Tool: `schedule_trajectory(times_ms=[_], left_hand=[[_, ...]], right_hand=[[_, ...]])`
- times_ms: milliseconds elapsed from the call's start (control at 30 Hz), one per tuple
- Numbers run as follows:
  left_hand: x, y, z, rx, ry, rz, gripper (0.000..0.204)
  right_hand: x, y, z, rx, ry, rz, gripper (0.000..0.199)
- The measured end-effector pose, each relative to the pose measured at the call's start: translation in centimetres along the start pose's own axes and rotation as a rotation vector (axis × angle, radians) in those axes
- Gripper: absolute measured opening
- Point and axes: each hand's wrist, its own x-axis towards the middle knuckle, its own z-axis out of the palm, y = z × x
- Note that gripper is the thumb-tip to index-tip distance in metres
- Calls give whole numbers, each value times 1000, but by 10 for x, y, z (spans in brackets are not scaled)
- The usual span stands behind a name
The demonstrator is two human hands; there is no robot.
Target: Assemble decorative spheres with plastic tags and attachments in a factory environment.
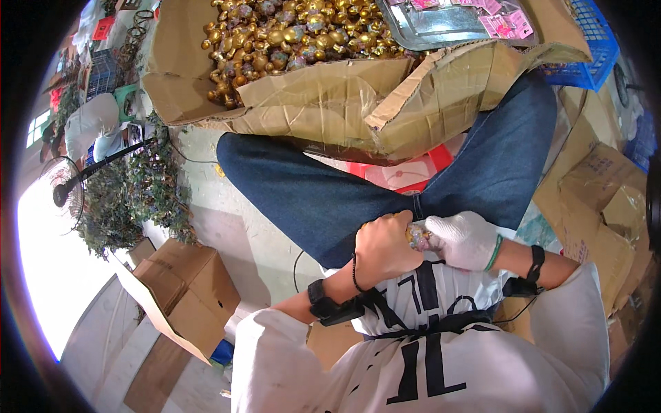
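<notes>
1. We see a small glittery trinket (416,237) in the middle, just above the lap, caught between the two hands.
2. Our view of it is poor: it looks gold and lilac, perhaps a little figure, but fingers cover most of it.
3. The bare left hand (387,249), a dark beaded bracelet at its wrist, is curled closed on the trinket's left side.
4. The right hand (468,241), in a white knit glove with a green cuff, is closed around its right side, thumb laid along the top.
5. Beyond the knees in blue jeans (296,182), we find a wide cardboard box (323,93) full of shiny gold pieces (303,34).
6. At that box's far right sits a metal tray (432,31) with pink cards (508,26), and a blue crate (599,41) stands to the right.
7. On our left are an open carton (186,275), leafy greenery (131,199) and a fan (62,193).
</notes>
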Motion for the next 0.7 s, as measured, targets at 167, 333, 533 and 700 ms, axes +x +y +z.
schedule_trajectory(times_ms=[167,333,533,700], left_hand=[[0,-1,-2,10,-41,38,36],[5,1,-5,13,-73,-14,37],[7,2,-5,3,-76,-46,42],[10,4,-3,-12,-63,-84,40]], right_hand=[[1,8,-5,37,-71,-92,26],[1,3,-1,-17,-71,6,26],[0,-3,4,-45,-7,56,23],[-1,-11,14,-42,196,161,22]])
